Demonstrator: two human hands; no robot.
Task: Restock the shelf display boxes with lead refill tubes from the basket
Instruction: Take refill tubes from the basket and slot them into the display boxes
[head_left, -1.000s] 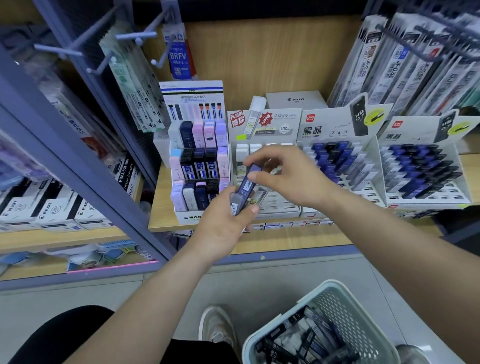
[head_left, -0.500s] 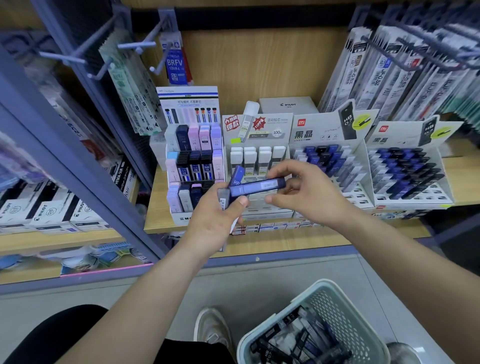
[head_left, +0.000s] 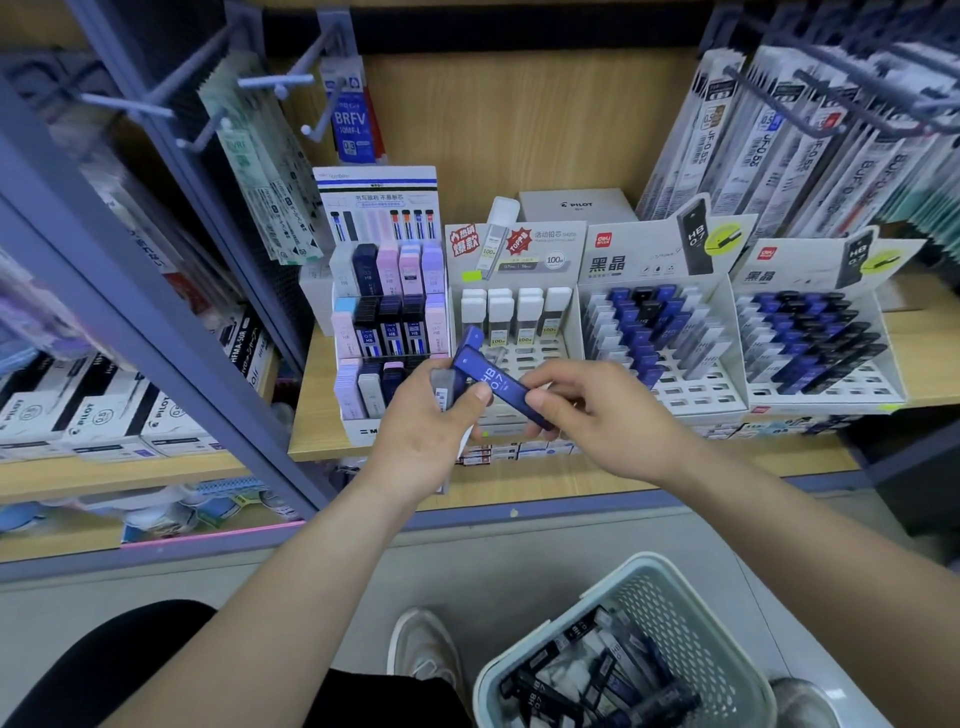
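Note:
My left hand (head_left: 431, 431) grips a small bundle of lead refill tubes (head_left: 453, 382), blue and grey, in front of the shelf. My right hand (head_left: 597, 415) pinches the lower end of one blue tube marked HB 0.7 (head_left: 501, 387), which lies slanted between both hands. Behind them stand the display boxes: a white-capped tube box (head_left: 519, 332), a blue and black tube box (head_left: 670, 358) and a second one (head_left: 826, 364) at the right. The pale green basket (head_left: 670, 597) with several tubes sits on the floor at lower right.
A pastel tube display (head_left: 389, 332) stands left of the hands. Refill packs hang from hooks (head_left: 779, 135) above right and on the left panel (head_left: 260, 171). Pilot boxes (head_left: 104, 415) fill the left shelf. My shoe (head_left: 426, 649) is beside the basket.
My right hand has drawn one blue tube out of the bundle and turned it from upright to slanted; both hands sank slightly, and the white-capped tubes behind show again.

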